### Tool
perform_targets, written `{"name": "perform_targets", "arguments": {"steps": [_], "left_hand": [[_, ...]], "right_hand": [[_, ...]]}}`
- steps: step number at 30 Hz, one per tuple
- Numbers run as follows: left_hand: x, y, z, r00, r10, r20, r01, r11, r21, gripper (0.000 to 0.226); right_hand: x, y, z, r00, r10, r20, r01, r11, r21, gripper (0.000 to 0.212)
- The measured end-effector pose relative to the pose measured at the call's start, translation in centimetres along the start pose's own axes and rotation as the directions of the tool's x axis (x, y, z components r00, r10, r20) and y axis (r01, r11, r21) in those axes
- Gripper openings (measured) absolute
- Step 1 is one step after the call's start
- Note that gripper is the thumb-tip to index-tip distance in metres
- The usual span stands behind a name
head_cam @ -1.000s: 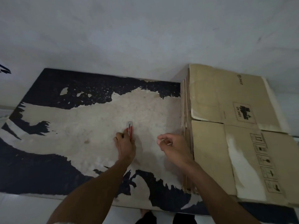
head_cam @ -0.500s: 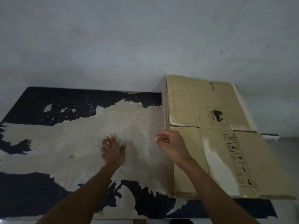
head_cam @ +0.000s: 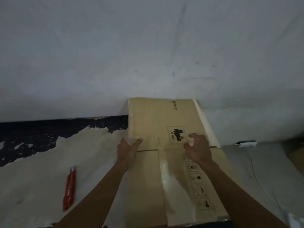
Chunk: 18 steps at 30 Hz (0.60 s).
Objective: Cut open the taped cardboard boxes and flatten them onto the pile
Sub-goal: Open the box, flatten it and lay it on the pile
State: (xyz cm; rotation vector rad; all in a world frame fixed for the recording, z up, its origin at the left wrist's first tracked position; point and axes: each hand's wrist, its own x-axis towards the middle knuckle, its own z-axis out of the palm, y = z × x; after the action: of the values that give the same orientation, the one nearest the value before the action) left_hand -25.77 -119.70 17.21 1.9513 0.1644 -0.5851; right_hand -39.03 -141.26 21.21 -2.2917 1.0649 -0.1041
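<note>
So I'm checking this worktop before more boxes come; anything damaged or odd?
Yes: the table has its dark coating peeled off widely, baring pale board. The red cutter lies loose left of the cardboard pile.

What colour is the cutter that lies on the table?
Red; the cutter shows best in the head view.
</note>
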Motion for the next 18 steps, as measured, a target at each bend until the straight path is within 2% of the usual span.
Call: {"name": "perform_targets", "arguments": {"steps": [3,5,8,9,11,14,18], "left_hand": [[1.9,0.6,1.4,0.996,-0.064,-0.069,0.070,0.994,0.088,0.121],[3.5,0.1,1.7,0.989,-0.123,-0.086,0.130,0.988,0.080,0.118],[5.0,-1.3,1.1,0.974,-0.227,-0.019,0.226,0.973,-0.046,0.124],[5.3,-1.5,1.1,0.966,-0.259,0.008,0.259,0.964,-0.059,0.124],[5.5,-1.2,1.2,0.950,-0.299,0.086,0.307,0.948,-0.086,0.107],[4.3,0.8,1.6,0.936,-0.302,0.182,0.319,0.945,-0.073,0.053],[5.0,1.1,2.1,0.929,-0.332,0.163,0.351,0.930,-0.110,0.029]], "right_hand": [[3.7,3.0,-2.1,0.988,0.136,-0.066,-0.143,0.984,-0.105,0.065],[6.0,4.9,-3.0,0.969,0.243,-0.051,-0.245,0.968,-0.051,0.084],[9.2,8.6,-3.1,0.907,0.399,0.133,-0.416,0.899,0.139,0.114],[10.2,10.1,-2.7,0.887,0.411,0.208,-0.452,0.864,0.221,0.121],[11.9,12.6,-2.3,0.850,0.400,0.342,-0.510,0.787,0.346,0.116],[13.4,13.3,-3.0,0.797,0.312,0.518,-0.548,0.733,0.402,0.082],[15.2,13.3,-3.4,0.668,0.228,0.709,-0.634,0.674,0.380,0.079]]}}
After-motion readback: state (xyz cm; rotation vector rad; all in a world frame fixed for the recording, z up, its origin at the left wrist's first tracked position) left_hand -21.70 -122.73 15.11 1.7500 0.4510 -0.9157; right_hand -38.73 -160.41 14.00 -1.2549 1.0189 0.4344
